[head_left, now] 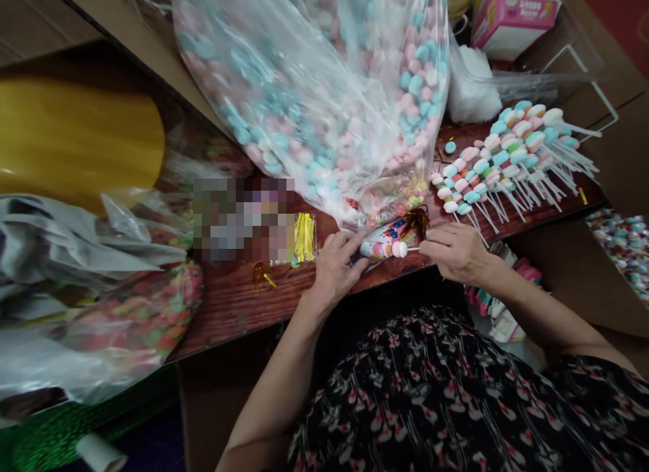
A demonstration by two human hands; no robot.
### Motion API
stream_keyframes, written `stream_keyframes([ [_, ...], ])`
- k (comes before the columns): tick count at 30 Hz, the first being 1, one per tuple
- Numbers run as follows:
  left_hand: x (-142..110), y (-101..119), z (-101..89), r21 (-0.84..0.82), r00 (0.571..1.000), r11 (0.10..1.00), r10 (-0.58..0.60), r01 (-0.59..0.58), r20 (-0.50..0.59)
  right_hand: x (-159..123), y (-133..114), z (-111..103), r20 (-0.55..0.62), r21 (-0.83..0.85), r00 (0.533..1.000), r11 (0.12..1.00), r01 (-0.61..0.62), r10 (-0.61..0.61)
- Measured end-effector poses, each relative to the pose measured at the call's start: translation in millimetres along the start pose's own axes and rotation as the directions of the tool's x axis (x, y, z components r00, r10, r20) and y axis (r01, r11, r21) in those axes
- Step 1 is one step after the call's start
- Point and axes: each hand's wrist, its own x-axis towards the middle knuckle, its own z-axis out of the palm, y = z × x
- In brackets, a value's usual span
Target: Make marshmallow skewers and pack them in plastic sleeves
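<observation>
"What are the hands on?"

"A pastel candy skewer on a thin white stick (388,249), partly sleeved in a printed clear cellophane wrapper (378,239), held just over the near edge of a reddish-brown wood-grain table (228,316)."

"And the fingers?"

"The left hand (334,266) is curled, its fingers (349,245) grasping the wrapped end. The right hand (456,252) pinches the stick's bare end, fingers (435,237) closed."

"What's around them?"

"A gold tinsel tie (416,223) sprouts from the wrapper's far side. Farther off slumps a huge clear plastic bag of pink and blue round candies (324,100) — and to the right, a heap of similar white-sticked candy skewers (507,164)."
</observation>
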Motion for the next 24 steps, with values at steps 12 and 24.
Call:
stream_keyframes([
  [12,26,44,-15.3,-0.120,0.948,0.974,0.214,-0.189,0.237,-1,1,-12,-0.154,0.002,0.981,0.993,0.117,-0.116],
  [24,16,61,-19.0,-0.066,0.982,0.998,0.019,-0.006,0.189,16,2,-17,-0.117,0.057,0.980,0.985,0.166,-0.158],
])
